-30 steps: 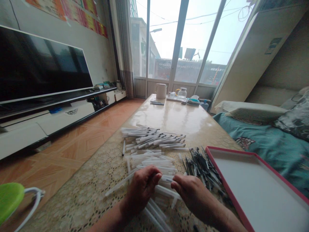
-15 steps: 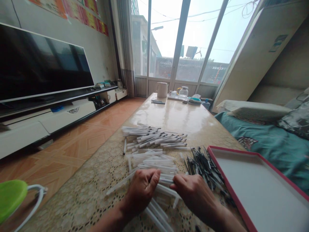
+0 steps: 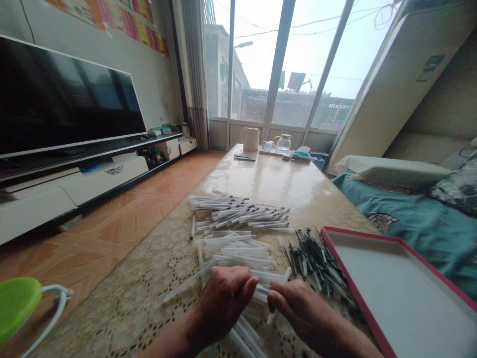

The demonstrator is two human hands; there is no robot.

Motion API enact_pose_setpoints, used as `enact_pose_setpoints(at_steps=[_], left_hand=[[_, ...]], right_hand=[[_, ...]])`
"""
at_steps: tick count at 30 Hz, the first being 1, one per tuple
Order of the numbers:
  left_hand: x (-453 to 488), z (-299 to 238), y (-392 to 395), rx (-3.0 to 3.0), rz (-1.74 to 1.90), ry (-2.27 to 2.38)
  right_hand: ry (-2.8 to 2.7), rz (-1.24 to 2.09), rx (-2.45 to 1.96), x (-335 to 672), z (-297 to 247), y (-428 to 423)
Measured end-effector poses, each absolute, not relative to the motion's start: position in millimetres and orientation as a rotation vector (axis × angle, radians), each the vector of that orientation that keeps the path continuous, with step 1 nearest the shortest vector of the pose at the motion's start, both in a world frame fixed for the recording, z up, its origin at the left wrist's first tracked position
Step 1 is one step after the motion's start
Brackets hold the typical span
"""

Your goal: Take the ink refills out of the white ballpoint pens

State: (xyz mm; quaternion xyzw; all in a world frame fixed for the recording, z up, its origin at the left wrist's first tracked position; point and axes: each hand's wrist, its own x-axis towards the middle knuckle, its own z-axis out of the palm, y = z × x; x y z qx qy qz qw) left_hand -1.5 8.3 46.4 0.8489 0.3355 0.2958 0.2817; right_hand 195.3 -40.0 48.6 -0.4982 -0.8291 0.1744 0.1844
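My left hand (image 3: 231,293) is closed, and my right hand (image 3: 294,301) pinches just to its right. Between them runs a short visible stretch of a pen (image 3: 263,289), a pale barrel with something dark inside; its ends are hidden in my fingers. Clear pen barrels (image 3: 242,254) lie loosely piled beyond and beneath my hands. Past these is a heap of white pens (image 3: 238,211) with dark tips, mostly pointing right. Thin black pen refills (image 3: 316,258) are bunched to the right of my right hand.
A shallow box (image 3: 402,273) with a pink rim sits at the right, beside the refills. The patterned table (image 3: 141,283) bears a beige jug (image 3: 251,139) and a glass pot (image 3: 283,142) at its far end. A green stool (image 3: 18,303) stands at lower left.
My two hands have come closer and shifted slightly right. The pen piece now shows between my fingers, with my right thumb turned more into view. The piles look unchanged.
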Motion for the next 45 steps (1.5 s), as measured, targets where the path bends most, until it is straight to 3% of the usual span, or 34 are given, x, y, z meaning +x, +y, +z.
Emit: enact_pose_setpoints(at_steps=[9,13,19,25,28,35,45], left_hand=[[-2,50,16,1.741,0.813,0.975],[-17,53,31,1.349,1.039,1.134],[-21,54,35,1.717,1.190,1.324],[-21,54,36,1.726,1.316,1.331],[-14,53,28,1.616,1.276,1.207],[13,40,5,1.197,0.813,0.731],[2,49,23,0.916,1.101,0.812]], right_hand=[[-2.445,-0.209,-1.387,210,54,-38],[-2.053,-0.455,-1.493,243,55,-35],[-2.090,-0.259,-1.480,228,47,-32],[-2.076,-0.062,-1.551,206,39,-34],[-2.085,0.080,-1.535,201,38,-35],[-2.179,0.147,-1.496,183,34,-39],[-1.614,0.653,-1.473,200,30,-36]])
